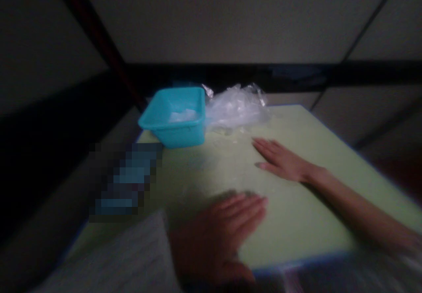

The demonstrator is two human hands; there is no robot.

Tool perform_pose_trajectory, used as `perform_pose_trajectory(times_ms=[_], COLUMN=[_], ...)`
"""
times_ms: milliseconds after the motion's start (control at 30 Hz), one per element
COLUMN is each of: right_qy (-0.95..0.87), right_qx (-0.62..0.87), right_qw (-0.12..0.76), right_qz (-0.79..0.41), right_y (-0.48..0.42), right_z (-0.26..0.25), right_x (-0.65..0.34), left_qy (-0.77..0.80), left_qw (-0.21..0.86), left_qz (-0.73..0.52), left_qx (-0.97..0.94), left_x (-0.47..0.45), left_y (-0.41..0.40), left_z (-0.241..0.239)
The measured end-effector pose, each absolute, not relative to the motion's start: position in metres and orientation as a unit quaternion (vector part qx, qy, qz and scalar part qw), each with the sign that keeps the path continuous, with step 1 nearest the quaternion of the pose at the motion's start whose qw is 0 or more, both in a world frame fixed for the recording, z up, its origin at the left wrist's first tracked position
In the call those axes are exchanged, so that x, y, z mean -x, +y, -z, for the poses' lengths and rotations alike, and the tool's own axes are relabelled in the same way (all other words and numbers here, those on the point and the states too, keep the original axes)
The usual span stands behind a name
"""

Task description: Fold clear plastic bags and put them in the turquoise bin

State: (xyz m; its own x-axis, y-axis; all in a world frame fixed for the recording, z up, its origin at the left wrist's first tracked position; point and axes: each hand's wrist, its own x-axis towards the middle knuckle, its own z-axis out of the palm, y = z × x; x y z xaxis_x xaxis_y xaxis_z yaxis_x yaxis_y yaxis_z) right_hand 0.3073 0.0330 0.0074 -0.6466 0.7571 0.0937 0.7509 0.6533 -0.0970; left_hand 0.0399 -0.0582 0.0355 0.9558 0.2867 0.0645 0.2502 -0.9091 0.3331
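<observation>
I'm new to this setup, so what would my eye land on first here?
The turquoise tub stands out at the far left of the pale green table, with something white inside. Crumpled clear plastic lies just right of it. Nearer, the right hand and the blurred left hand are spread open, palms down, over the table, holding nothing.

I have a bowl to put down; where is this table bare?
Bare: the far right corner of the table beyond the right hand; the near strip between that forearm and the front edge; the middle between the left hand and the tub. Crowded: far left, with tub and plastic bag.
</observation>
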Motion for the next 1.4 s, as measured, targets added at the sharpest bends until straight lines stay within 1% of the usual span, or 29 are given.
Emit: perform_pose_trajectory(times_ms=[67,133,233,433,600,800,933,1033,1133,1200,1267,1400], right_qy=[-0.911,-0.919,-0.929,-0.926,-0.920,-0.913,-0.920,-0.940,-0.967,-0.977,-0.984,-0.987], right_qx=[0.405,0.385,0.359,0.370,0.383,0.398,0.384,0.325,0.201,0.135,0.094,0.081], right_qw=[0.069,0.075,0.082,0.060,0.039,0.013,0.027,0.082,0.141,0.149,0.138,0.137], right_qz=[-0.023,-0.023,-0.031,-0.055,-0.070,-0.086,-0.079,-0.057,-0.074,-0.071,-0.064,-0.036], right_y=[0.027,0.021,0.016,0.017,0.020,0.024,0.025,0.016,-0.004,-0.018,-0.029,-0.038], right_z=[-0.011,-0.013,-0.012,-0.007,-0.009,-0.011,-0.022,-0.038,-0.048,-0.048,-0.044,-0.037], right_x=[-0.303,-0.299,-0.296,-0.297,-0.300,-0.320,-0.329,-0.317,-0.294,-0.279,-0.269,-0.261], left_qy=[0.251,0.351,0.418,0.424,0.421,0.411,0.406,0.400,0.393,0.393,0.391,0.383], left_qw=[0.099,0.048,0.026,0.047,0.042,0.047,0.054,0.043,0.031,0.036,0.047,0.062], left_qz=[-0.095,-0.104,-0.092,-0.066,-0.055,-0.070,-0.084,-0.118,-0.178,-0.218,-0.248,-0.279], left_qx=[-0.958,-0.929,-0.903,-0.902,-0.905,-0.908,-0.908,-0.908,-0.901,-0.893,-0.885,-0.878], left_x=[-0.034,-0.026,-0.016,-0.009,-0.008,-0.008,-0.007,-0.009,-0.014,-0.017,-0.019,-0.022], left_y=[-0.047,-0.034,-0.015,0.000,0.003,0.004,0.003,0.002,-0.002,-0.004,-0.007,-0.010], left_z=[-0.025,-0.014,-0.003,-0.003,-0.004,-0.005,-0.006,-0.010,-0.015,-0.018,-0.019,-0.018])
